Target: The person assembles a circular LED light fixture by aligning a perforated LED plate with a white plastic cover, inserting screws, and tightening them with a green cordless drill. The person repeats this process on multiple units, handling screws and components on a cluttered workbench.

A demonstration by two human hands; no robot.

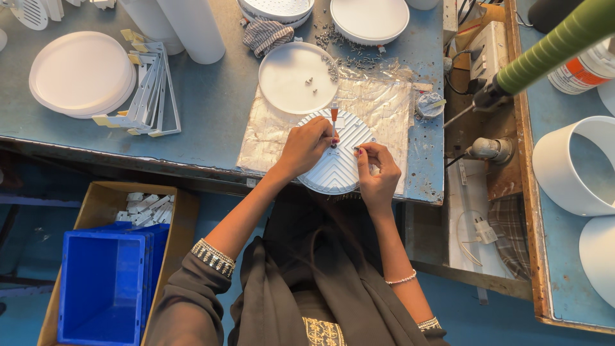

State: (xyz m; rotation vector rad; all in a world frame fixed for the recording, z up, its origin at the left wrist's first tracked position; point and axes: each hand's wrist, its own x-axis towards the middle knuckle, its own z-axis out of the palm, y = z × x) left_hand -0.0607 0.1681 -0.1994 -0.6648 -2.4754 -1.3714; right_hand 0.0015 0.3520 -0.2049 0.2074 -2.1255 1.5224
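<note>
The round ribbed plate [337,157] lies on the surface [218,102], under both hands. The left hand [306,146] grips an upright screwdriver [334,115]; the right hand [378,173] pinches something tiny just beside it.

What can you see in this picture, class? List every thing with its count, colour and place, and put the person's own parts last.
Ribbed round plate: one, white, on foil at bench edge.
Screwdriver: one, orange handle, upright over the plate.
Foil sheet: one, silver, under the plate.
Shallow dish: one, white, behind the plate, holding small screws.
Round discs: a stack, white, bench left.
Brackets: a bundle, white, beside the discs.
Crate: one, blue, in a cardboard box on the floor.
Padded bar: one, green, upper right.
Left hand: grip on the screwdriver.
Right hand: fingertips pinched at the plate.
</note>
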